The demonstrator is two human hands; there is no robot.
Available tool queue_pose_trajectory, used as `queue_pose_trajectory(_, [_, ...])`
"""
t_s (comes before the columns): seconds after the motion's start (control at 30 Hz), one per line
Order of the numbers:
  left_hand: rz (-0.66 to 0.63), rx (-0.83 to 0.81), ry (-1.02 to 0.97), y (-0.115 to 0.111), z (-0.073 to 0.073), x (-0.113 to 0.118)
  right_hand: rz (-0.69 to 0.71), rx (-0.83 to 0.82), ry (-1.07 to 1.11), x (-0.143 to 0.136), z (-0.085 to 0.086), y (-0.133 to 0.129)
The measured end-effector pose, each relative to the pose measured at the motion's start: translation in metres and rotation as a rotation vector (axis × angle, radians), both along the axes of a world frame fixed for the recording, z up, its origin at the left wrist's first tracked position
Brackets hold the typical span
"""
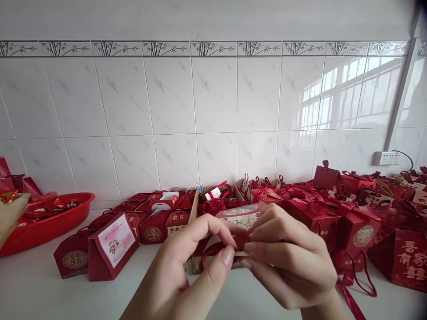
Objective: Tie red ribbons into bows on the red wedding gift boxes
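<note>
Head view: both hands [240,262] pinch a red gift box [240,220]; red basket [46,229] holds wrappers.

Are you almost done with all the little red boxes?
Many look done: closed red boxes with ribbons crowd the counter along the wall. One is in hand: the left hand and right hand pinch a small red box between their fingers. An open cardboard carton behind holds more. How many remain cannot be told.
</note>
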State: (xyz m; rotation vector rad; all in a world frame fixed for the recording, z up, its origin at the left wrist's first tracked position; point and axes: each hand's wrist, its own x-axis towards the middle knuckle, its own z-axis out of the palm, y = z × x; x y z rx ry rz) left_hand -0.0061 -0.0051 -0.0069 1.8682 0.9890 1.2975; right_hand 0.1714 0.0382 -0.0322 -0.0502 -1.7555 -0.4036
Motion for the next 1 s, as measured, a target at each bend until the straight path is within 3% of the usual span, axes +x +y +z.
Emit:
queue_pose_trajectory(0.17, [0.095, 0.075, -0.101, 0.004, 0.000, 0.006, -0.004, 0.006, -0.001, -0.001, 0.000, 0.002])
queue_pose_trajectory(0.33, [0.228, 0.233, -0.014, 0.006, 0.001, 0.004, 0.007, -0.007, 0.003, -0.003, 0.001, 0.002])
queue_pose_trajectory(0.63, [0.163, 0.320, 0.015, 0.006, -0.001, 0.004, 0.015, -0.014, 0.008, -0.003, -0.002, 0.004])
queue_pose_trajectory(0.8, [0.132, 0.376, 0.146, 0.006, 0.001, 0.003, 0.021, -0.024, 0.013, -0.005, -0.002, 0.008])
queue_pose_trajectory(1.0, [0.150, 0.439, 0.184, 0.011, 0.000, -0.002, 0.026, -0.044, 0.023, -0.007, -0.002, 0.009])
